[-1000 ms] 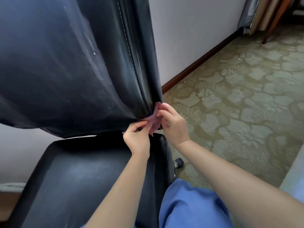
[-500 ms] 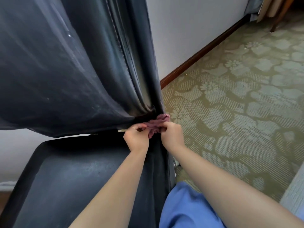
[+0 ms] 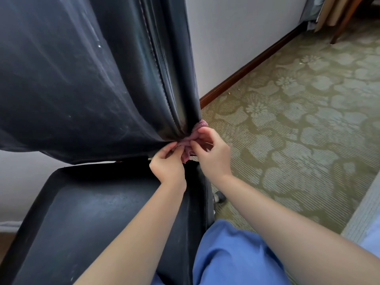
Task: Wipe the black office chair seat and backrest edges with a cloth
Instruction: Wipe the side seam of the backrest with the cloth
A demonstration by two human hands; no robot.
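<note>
Green floral carpet [image 3: 298, 120] fills the right of the frame, edged by a wooden skirting board [image 3: 250, 64] under a pale wall. At the upper left the black chair's backrest [image 3: 72, 79] hangs large and dusty, its stitched side edge [image 3: 162, 75] running down the centre of the frame. Below it, at the lower left, the seat [image 3: 92, 219] is seen, with blue clothing [image 3: 232, 258] at the bottom centre.

A small pink cloth [image 3: 194, 136] is bunched against the bottom corner of the backrest edge, in the middle of the frame. It is pinched from the left by the left hand [image 3: 167, 167], fingers curled on it, and gripped from the right by the right hand [image 3: 212, 153], thumb and fingers closed round it. How much of the cloth wraps behind the edge cannot be told, as that side is hidden.

The step in hand appears to be the wiping of the backrest's lower corner. Next, the cloth would likely need to be drawn along the edge or down to the seat rim, with pressure kept on the seam.
</note>
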